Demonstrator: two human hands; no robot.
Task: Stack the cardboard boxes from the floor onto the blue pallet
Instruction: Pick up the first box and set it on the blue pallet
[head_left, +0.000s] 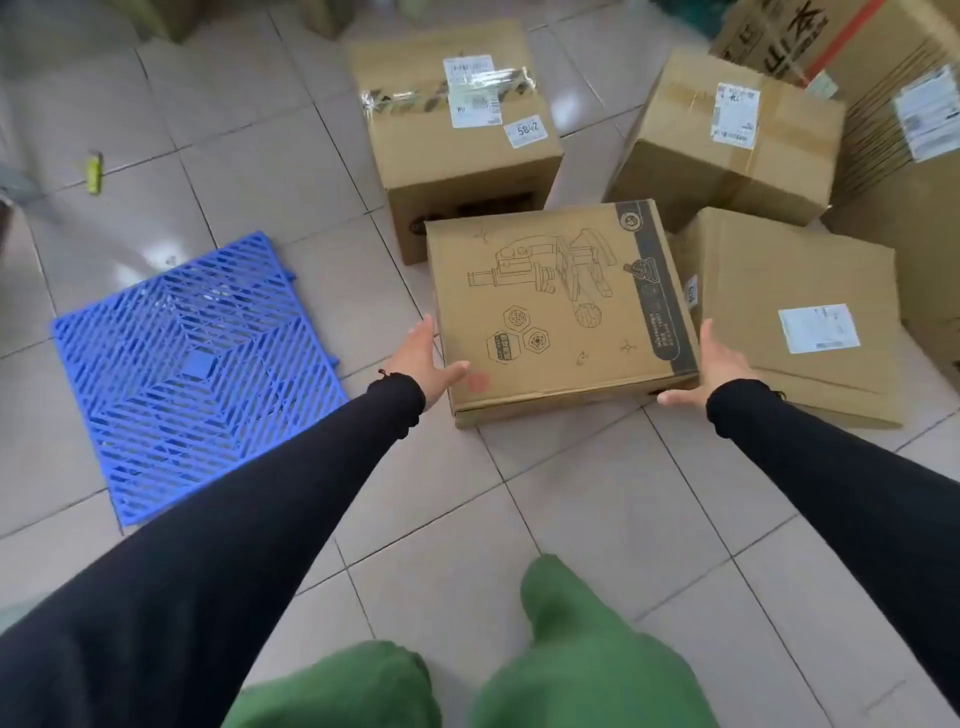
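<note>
Knees bending, left grip and right grip are pressing flat-fingered against the first printed box, blue pallet sitting bare.

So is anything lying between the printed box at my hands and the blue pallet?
Nothing visible. Only bare floor tiles separate the printed cardboard box from the blue pallet on its left; the left hand and right hand touch the box's sides.

Likely storeroom: taped, labelled shipping cartons crowd tiled floor, blue pallet alongside.
</note>
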